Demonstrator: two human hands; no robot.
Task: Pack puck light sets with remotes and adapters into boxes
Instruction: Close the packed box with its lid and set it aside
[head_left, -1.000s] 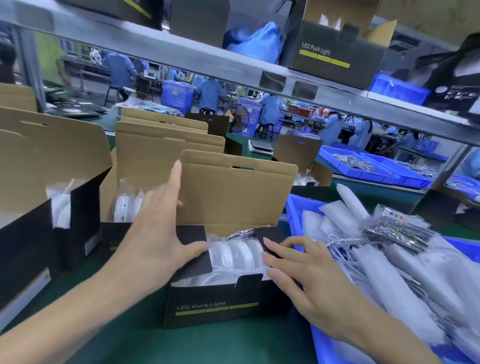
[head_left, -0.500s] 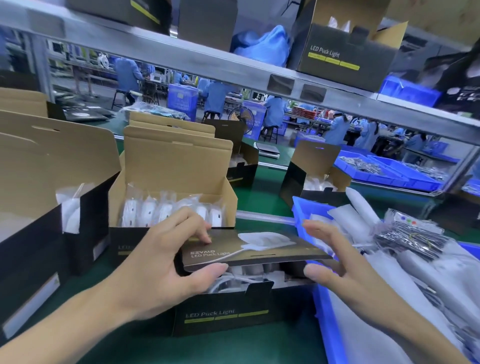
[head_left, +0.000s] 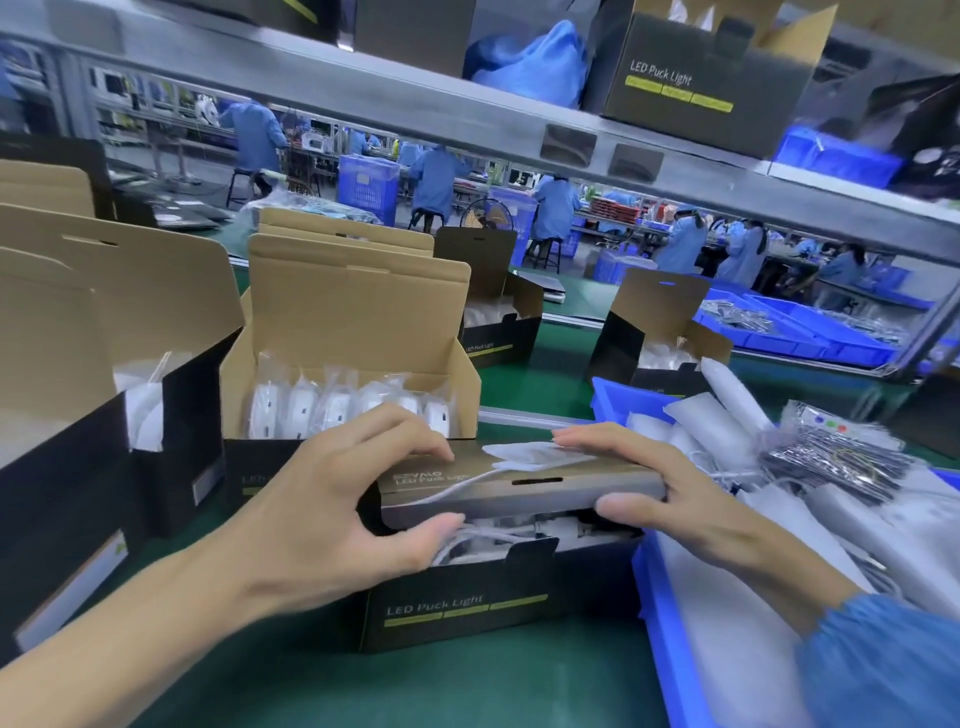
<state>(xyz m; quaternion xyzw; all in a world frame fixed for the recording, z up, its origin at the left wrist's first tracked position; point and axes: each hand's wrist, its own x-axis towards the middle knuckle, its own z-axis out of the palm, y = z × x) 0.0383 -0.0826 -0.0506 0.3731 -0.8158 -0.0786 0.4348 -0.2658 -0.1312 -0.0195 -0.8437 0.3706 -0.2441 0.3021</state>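
The step in hand looks like closing a filled box: the LED Puck Light box (head_left: 467, 597) sits on the green bench directly under both hands, and its printed lid flap (head_left: 519, 486) is folded down almost flat over the contents. The left hand (head_left: 332, 499) grips the lid's left end, fingers curled over the top edge and the thumb pressed beneath the front lip. The right hand (head_left: 660, 483) holds the right end the same way, fingers laid fairly straight across the top and the thumb tucked under the front edge. Between the two thumbs, white cable and bagged parts (head_left: 498, 535) show through the gap that is left. The next move probably calls for pushing that cable down clear of the lip, then tucking the lid's front edge behind the box's front wall. Just beyond the left fingers stands an open box of bagged puck lights (head_left: 343, 400); past the right knuckles lies a blue bin (head_left: 670, 639) of wrapped parts.
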